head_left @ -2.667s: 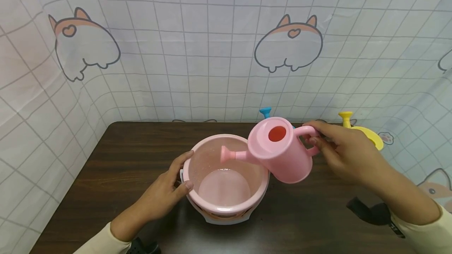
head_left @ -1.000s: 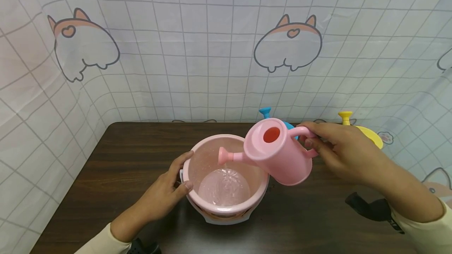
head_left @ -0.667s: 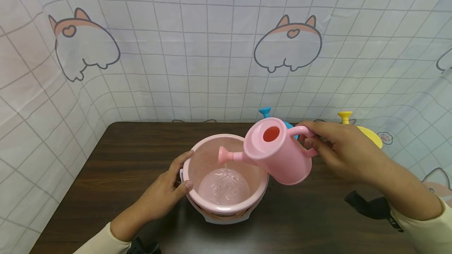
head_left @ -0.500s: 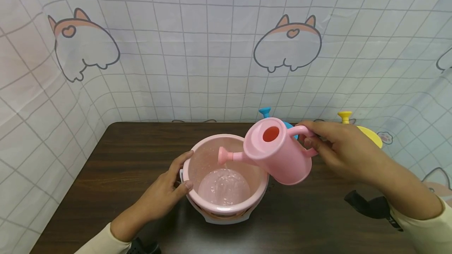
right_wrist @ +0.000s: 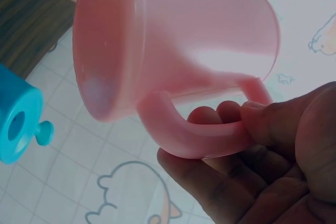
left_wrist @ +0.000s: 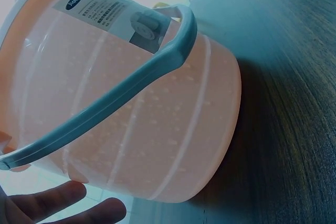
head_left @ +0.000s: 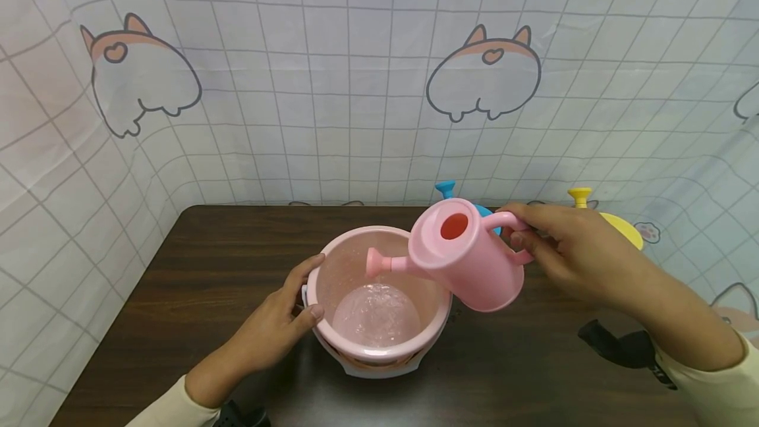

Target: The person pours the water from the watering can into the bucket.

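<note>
My right hand (head_left: 584,252) grips the handle of a pink watering can (head_left: 468,265), tipped so its rose hangs over a pale pink bucket (head_left: 379,352). Shallow rippling water (head_left: 376,315) covers the bucket's bottom. With thumb and fingers hooked over the rim, my left hand (head_left: 275,321) holds the bucket's left side. The left wrist view shows the bucket's grey carrying handle (left_wrist: 121,93) folded down and a label (left_wrist: 107,14) on its wall. In the right wrist view, fingers and thumb wrap the can's looped handle (right_wrist: 205,139).
Behind the pink can stands a blue watering can (head_left: 489,211), mostly hidden in the head view. A yellow watering can (head_left: 621,229) is partly covered by my right hand. The dark wooden table (head_left: 196,282) meets a patterned white sheet (head_left: 356,117) at its back edge.
The watering can has shifted slightly left and down over the bucket. The water, calm at first, has become churned; a stream fell from the rose a second ago. My left hand stays put.
</note>
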